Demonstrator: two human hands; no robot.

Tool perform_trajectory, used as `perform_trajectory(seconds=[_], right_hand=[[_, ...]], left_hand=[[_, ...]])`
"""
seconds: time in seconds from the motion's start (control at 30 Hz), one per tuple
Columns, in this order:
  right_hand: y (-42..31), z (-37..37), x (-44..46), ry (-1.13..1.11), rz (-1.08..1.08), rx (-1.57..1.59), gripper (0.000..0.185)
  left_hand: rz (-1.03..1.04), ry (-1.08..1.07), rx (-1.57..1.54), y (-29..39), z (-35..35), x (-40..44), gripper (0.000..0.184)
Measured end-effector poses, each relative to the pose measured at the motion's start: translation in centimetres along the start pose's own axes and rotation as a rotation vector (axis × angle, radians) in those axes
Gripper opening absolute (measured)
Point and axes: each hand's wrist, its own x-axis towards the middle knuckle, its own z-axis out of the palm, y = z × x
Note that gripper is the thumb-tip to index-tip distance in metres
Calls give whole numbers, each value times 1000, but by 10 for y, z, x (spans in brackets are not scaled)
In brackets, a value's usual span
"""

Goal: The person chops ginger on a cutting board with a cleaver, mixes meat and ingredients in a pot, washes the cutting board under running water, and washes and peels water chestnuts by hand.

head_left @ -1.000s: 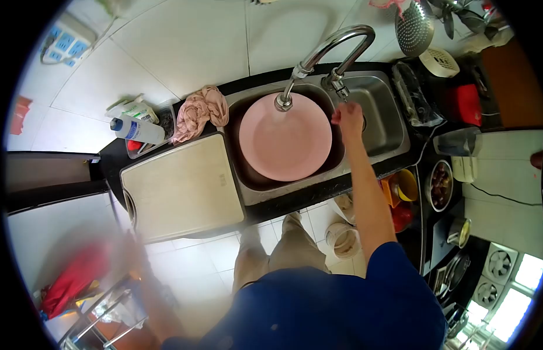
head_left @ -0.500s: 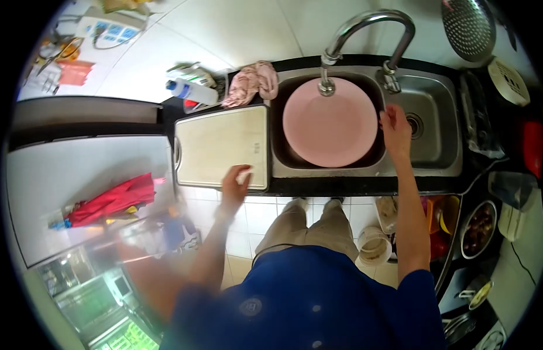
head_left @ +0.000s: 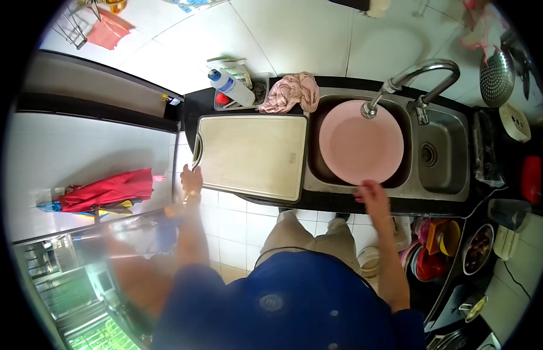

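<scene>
Forearms reach forward from the 2 sides of the blue shirt (head_left: 283,297), elbows low and wrists higher, with the 2 hands well apart. The left hand (head_left: 191,179) is raised at the outer end of the cutting board (head_left: 251,154), close by its curved handle; its fingers point forward, slightly bent and a little parted. Whether they touch or grip the board's edge, I cannot tell. The right hand (head_left: 372,195) hangs over the front edge of the sink (head_left: 423,191), just by the near rim of the pink basin (head_left: 361,142). Its fingers bend inward toward the left side, but they are blurred, so I cannot tell whether they are clenched, loose or touching the rim.

The pink basin sits in the larger of 2 sink bowls, under the mouth of the curved faucet (head_left: 438,64). The cutting board lies flat beside that bowl, on the left. Behind the board, a crumpled pink cloth (head_left: 292,93) rests next to a tray (head_left: 260,90) that holds a white bottle with a blue cap (head_left: 232,87). On the right, a bowl of dark round items (head_left: 477,249) stands beyond the smaller sink bowl.
</scene>
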Motion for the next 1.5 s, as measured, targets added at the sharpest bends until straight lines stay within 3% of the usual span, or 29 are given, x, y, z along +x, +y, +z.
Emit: perform_trajectory(seconds=[0.07, 0.1, 0.17, 0.2, 0.3, 0.33, 0.37, 0.4, 0.43, 0.47, 0.5, 0.53, 0.57, 0.67, 0.73, 0.9, 0.97, 1.03, 1.13, 1.17, 1.23, 1.5], right_hand=[[13, 64, 5, -57, 2, -48, 35], [15, 95, 4, -70, 20, -85, 38], [18, 139, 6, -42, -64, -435, 44], [20, 157, 6, -6, -16, -483, 51], [18, 195, 11, 78, 15, -713, 56], [43, 193, 22, 148, -63, -794, 63], [41, 191, 27, 227, -6, -759, 58], [31, 187, 31, 172, 168, -507, 58], [17, 184, 35, 115, 332, -252, 59], [5, 186, 34, 85, 387, -138, 60], [-5, 188, 31, 52, 443, -26, 62], [-11, 191, 28, 16, 415, 47, 62], [-26, 193, 22, -4, 396, 18, 60], [-57, 195, 6, -13, 335, 9, 54], [-75, 196, -6, 16, 321, 48, 52], [-155, 221, -44, 52, 95, -104, 52], [-193, 231, -56, 41, 11, -181, 54], [-222, 238, -61, 45, -42, -227, 53], [-269, 253, -65, 12, -200, -533, 50], [-286, 265, -63, 12, -208, -533, 50], [-322, 290, -54, -59, -361, -836, 41], [-404, 427, -11, -361, -822, -1296, 33]], left_hand=[[58, -255, -178, -56, 30, 44, 64], [24, -424, -191, -50, 18, 44, 69], [36, -465, -297, -96, 60, 71, 66], [-7, -546, -480, -101, 59, 70, 58], [10, -777, -601, -118, 54, 62, 50], [78, -768, -655, -123, 55, 55, 48], [145, -759, -710, -128, 55, 47, 46], [213, -751, -764, -132, 55, 39, 44], [14, -793, -850, -111, 24, 27, 44], [123, -824, -886, -102, 2, 22, 46], [60, -873, -927, -88, -24, 19, 49], [-6, -920, -965, -73, -52, 15, 52], [149, -928, -882, -71, -63, 18, 50], [1, -903, -1034, -76, -48, 27, 45], [-108, -1017, -1189, -76, -45, 33, 39], [-11, -1029, -1105, -69, -10, 26, 30], [125, -1060, -1044, -58, -13, 21, 26], [238, -968, -968, -48, -18, 21, 31], [491, -738, -614, -26, -26, 17, 42], [570, -611, -512, -20, -23, 10, 39], [734, -453, -414, -13, -11, 3, 37], [752, -354, -185, 26, -10, 9, 34]])
